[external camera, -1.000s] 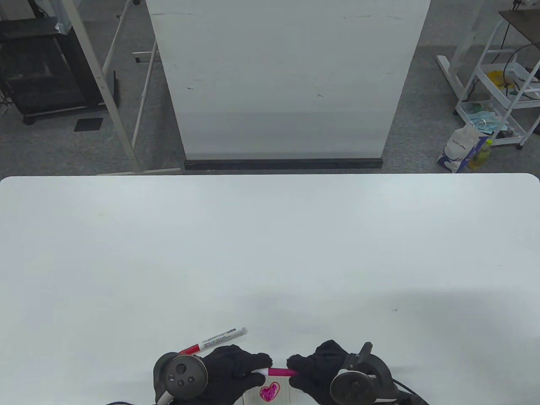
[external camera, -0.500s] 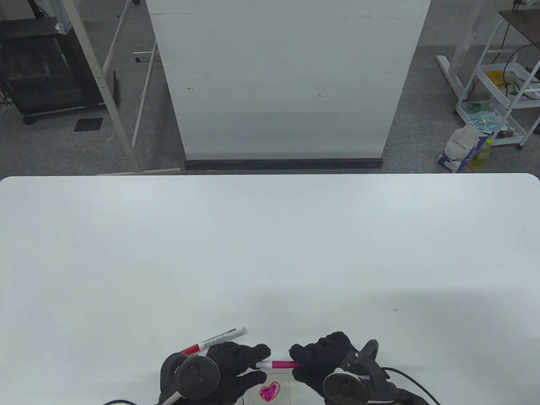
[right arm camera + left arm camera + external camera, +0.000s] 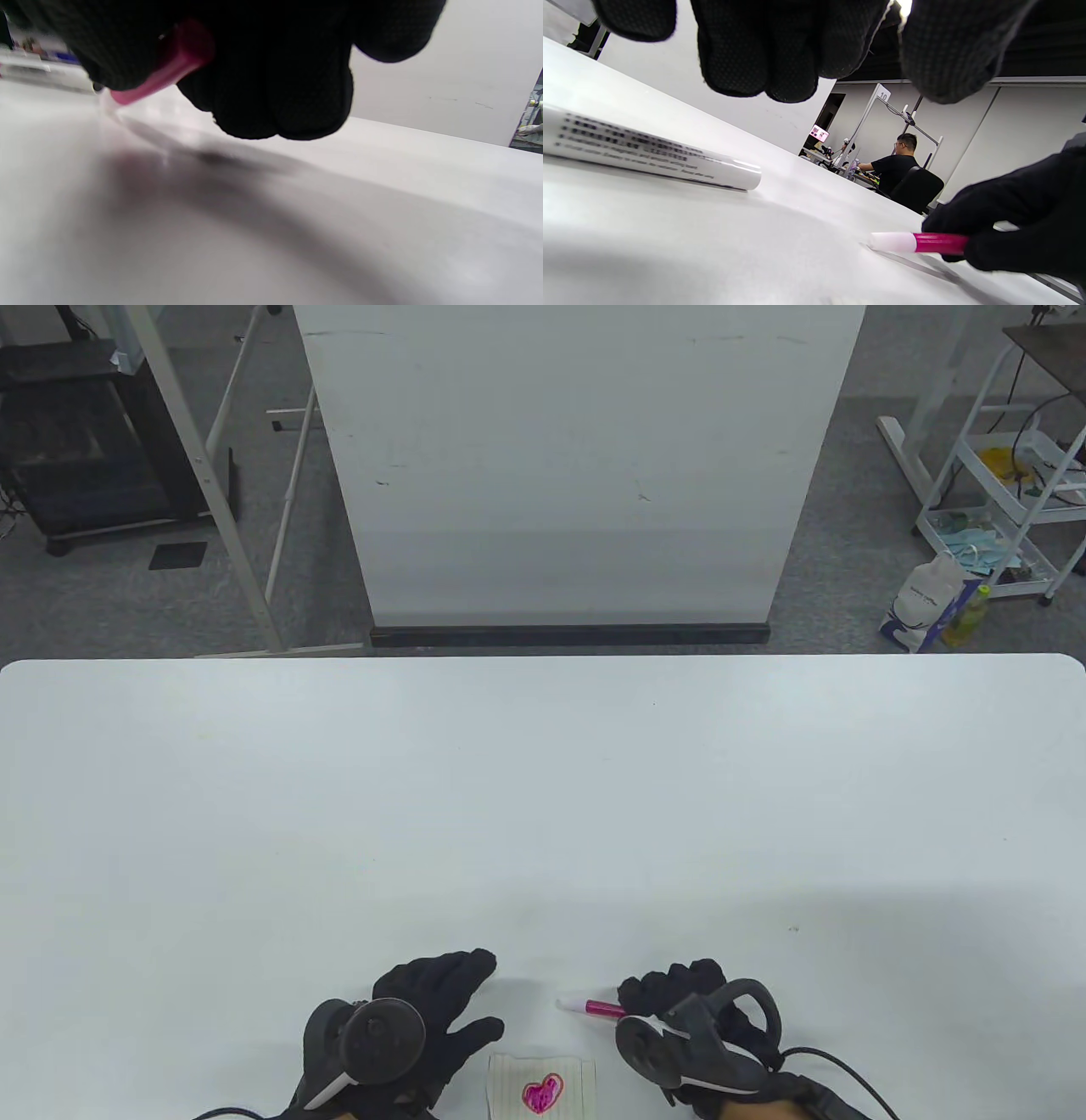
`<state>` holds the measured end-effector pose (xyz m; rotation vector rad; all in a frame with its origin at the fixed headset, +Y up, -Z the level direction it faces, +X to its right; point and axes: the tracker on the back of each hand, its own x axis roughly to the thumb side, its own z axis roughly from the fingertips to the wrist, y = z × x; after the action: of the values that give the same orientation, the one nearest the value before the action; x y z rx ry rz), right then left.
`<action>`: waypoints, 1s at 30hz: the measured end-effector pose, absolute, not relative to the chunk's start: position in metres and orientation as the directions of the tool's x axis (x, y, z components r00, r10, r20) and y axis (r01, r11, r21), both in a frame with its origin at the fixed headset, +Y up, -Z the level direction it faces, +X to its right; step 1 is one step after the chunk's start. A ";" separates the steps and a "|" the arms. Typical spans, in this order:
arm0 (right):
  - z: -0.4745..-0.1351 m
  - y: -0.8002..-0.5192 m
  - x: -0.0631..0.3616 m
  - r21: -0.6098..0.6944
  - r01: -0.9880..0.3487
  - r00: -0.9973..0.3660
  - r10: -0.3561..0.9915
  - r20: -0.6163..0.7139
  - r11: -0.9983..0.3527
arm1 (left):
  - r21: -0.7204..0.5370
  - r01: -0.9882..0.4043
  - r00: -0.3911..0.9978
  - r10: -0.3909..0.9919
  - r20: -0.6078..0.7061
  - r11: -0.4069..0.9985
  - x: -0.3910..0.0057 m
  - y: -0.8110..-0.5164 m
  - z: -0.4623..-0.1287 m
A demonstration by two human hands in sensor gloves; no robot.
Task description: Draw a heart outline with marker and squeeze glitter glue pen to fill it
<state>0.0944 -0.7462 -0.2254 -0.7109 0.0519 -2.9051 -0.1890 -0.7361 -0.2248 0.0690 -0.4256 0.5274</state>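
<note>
My left hand (image 3: 424, 1010) has let go of the glitter glue pen (image 3: 594, 1008) and slid out over the marker (image 3: 649, 152), while my right hand (image 3: 687, 1010) has carried the pen up and away from the paper (image 3: 509, 1069) to the bare worktop (image 3: 543, 814) just beyond it. My right grip is curled round the pink barrel, its pale cap end pointing left and low over the surface, I judge so I can lay it down without rolling. My left grip is wide, fingers straight and holding nothing; the marker lies on the worktop right under them, hidden in the table view. The paper sits near the front edge between my hands, uncovered, the heart (image 3: 541, 1093) outlined in red and filled with pink. I keep both hands off it because the glue is probably wet. The filling looks done; setting the pen aside seems to be what is left.
</note>
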 end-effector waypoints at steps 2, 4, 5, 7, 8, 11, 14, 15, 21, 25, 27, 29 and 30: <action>-0.227 -0.751 0.093 -0.062 0.180 -0.870 -0.188 0.455 -0.982 | -0.043 -0.495 0.786 0.469 0.403 0.868 -0.191 -0.736 -0.226; -0.227 -0.751 0.092 -0.074 0.196 -0.869 -0.208 0.449 -0.978 | -0.037 -0.485 0.796 0.458 0.396 0.874 -0.193 -0.736 -0.227; -0.227 -0.751 0.092 -0.071 0.198 -0.869 -0.209 0.449 -0.978 | -0.035 -0.480 0.800 0.453 0.393 0.877 -0.193 -0.736 -0.228; -0.227 -0.751 0.092 -0.043 0.212 -0.875 -0.210 0.436 -0.976 | -0.028 -0.469 0.807 0.441 0.392 0.883 -0.194 -0.735 -0.228; -0.227 -0.751 0.093 -0.033 0.215 -0.878 -0.208 0.432 -0.976 | -0.030 -0.455 0.815 0.429 0.390 0.890 -0.194 -0.735 -0.228; -0.229 -0.750 0.096 -0.017 0.184 -0.886 -0.173 0.430 -0.983 | -0.025 -0.406 0.838 0.383 0.390 0.914 -0.195 -0.733 -0.229; -0.232 -0.746 0.102 -0.014 0.138 -0.903 -0.132 0.408 -0.990 | -0.018 -0.328 0.872 0.310 0.379 0.944 -0.193 -0.731 -0.229; -0.233 -0.745 0.105 -0.009 0.128 -0.909 -0.121 0.400 -0.992 | -0.012 -0.305 0.879 0.286 0.381 0.952 -0.193 -0.731 -0.228; -0.235 -0.744 0.111 -0.005 0.112 -0.924 -0.106 0.369 -0.994 | 0.021 -0.230 0.910 0.208 0.359 0.973 -0.193 -0.727 -0.226; -0.235 -0.743 0.113 0.000 0.122 -0.928 -0.114 0.356 -0.993 | 0.043 -0.218 0.924 0.192 0.331 0.975 -0.197 -0.724 -0.226; -0.235 -0.743 0.115 0.015 0.120 -0.935 -0.108 0.338 -0.993 | 0.041 -0.206 0.930 0.183 0.319 0.978 -0.198 -0.724 -0.227; -0.235 -0.742 0.117 0.018 0.116 -0.939 -0.104 0.328 -0.993 | 0.036 -0.207 0.932 0.186 0.310 0.978 -0.200 -0.724 -0.227; -0.235 -0.741 0.117 0.017 0.114 -0.940 -0.102 0.325 -0.993 | 0.036 -0.209 0.933 0.188 0.306 0.977 -0.200 -0.724 -0.227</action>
<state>0.1173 -0.7413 -0.2345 -0.4979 -0.0543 -2.9901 -0.2001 -0.7243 -0.2274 0.0683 -0.3062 0.2030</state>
